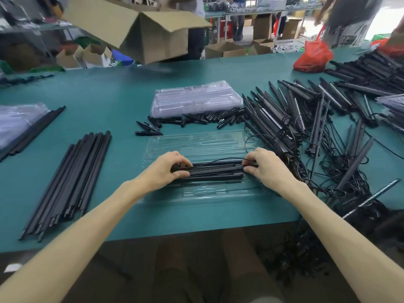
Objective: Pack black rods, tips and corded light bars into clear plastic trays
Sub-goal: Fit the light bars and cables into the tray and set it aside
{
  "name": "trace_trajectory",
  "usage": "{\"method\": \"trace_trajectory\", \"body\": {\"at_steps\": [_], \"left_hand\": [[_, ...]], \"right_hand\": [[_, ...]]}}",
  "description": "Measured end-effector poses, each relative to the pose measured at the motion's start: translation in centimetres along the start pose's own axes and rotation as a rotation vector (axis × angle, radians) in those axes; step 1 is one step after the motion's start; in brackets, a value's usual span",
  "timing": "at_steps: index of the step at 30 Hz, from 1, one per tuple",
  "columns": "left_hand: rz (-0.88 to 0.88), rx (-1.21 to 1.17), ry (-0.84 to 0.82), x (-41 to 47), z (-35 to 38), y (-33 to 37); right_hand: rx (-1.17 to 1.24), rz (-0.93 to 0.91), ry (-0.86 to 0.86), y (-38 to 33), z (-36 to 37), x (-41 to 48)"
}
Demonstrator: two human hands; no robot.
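Observation:
A clear plastic tray (pixel 196 145) lies open on the green table in front of me. Several black light bars (pixel 216 171) with a thin cord lie side by side in its near half. My left hand (pixel 166 169) grips their left ends with curled fingers. My right hand (pixel 264 167) pinches their right ends and the cord. A row of long black rods (pixel 72 178) lies to the left. Small black tips (pixel 196 120) are scattered behind the tray. A tangled heap of corded light bars (pixel 306 127) covers the right side.
A stack of clear trays (pixel 196 99) sits behind the tips, and another stack (pixel 17 121) at far left. A cardboard box (pixel 140 27) and a red bag (pixel 314 55) are at the table's far side. People stand beyond. Cords hang over the near right edge.

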State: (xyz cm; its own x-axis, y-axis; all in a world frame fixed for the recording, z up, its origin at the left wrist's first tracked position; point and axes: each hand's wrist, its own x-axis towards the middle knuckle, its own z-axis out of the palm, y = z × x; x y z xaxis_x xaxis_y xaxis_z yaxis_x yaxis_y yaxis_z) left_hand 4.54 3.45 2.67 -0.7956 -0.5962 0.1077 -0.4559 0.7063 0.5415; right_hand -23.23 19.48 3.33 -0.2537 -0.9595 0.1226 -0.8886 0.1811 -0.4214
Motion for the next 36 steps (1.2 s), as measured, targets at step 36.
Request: {"method": "trace_trajectory", "body": {"at_steps": [36], "left_hand": [[0.069,0.052,0.209,-0.3,1.9,-0.8]], "right_hand": [[0.151,0.195,0.070,-0.3,0.9,0.2]]}}
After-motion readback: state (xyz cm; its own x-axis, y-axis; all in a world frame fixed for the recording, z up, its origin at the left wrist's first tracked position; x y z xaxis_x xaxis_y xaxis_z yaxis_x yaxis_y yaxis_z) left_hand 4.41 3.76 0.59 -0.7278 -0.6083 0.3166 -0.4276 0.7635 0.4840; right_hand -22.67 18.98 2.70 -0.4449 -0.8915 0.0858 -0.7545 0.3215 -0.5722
